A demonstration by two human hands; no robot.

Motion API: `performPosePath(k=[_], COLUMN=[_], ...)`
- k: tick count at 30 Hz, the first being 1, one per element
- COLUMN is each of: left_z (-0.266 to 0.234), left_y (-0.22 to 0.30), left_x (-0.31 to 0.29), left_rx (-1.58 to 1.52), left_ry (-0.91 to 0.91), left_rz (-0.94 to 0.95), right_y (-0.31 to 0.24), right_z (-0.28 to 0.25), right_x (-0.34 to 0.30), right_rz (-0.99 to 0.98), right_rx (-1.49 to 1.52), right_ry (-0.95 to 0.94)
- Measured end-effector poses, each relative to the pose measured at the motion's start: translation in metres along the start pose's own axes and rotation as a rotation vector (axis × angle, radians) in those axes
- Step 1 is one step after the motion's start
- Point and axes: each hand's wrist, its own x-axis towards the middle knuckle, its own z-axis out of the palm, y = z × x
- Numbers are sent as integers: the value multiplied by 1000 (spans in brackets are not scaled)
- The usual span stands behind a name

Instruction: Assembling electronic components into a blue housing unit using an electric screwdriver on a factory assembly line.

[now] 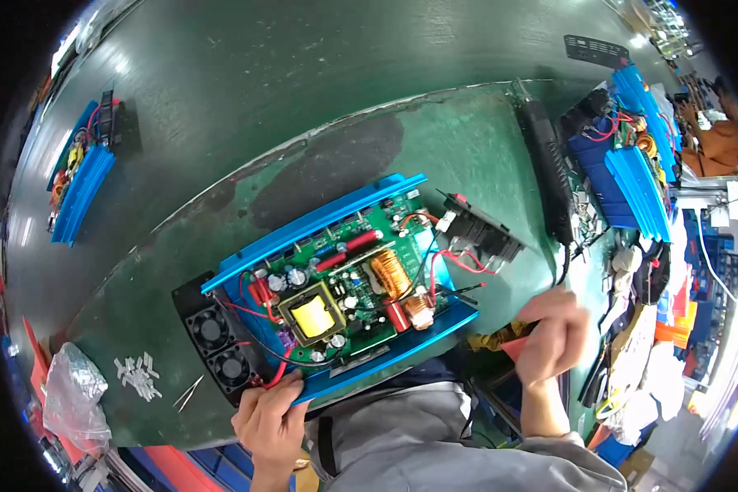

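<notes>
An opened electronic power unit [348,287] lies in front of me, its green circuit board set between blue metal side walls. A black end plate with two fans [213,340] is at its left end. At the right end, a black end panel [480,230] sits loose, joined by red and black wires. My left hand [271,418] is closed on the near left corner of the blue housing, beside a red wire. My right hand [553,332] is off the unit, over the bench's near right edge. Motion blurs its fingers, so what they hold cannot be made out.
A black corded hand tool [545,164] with a slim tip lies to the right. Beyond it stand more blue housings [640,189]; another opened unit [82,176] is far left. Tweezers [189,394], small white pieces [138,375] and a clear plastic bag [75,394] lie near left.
</notes>
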Motion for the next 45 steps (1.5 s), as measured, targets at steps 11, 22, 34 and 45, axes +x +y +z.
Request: performPosePath(k=[11, 22, 34, 45], left_z=[0, 4, 4, 1], left_y=[-9, -7, -6, -8], left_x=[-5, -7, -11, -9], left_rx=[17, 46, 67, 71], left_ry=[9, 43, 50, 26], left_rz=[-7, 5, 5, 6], right_y=[3, 13, 19, 29], right_z=[29, 16, 12, 43], right_x=[-27, -6, 37, 47], right_rz=[188, 315, 343, 297], right_rx=[-135, 118, 305, -116], right_ry=[-307, -429, -436, -308])
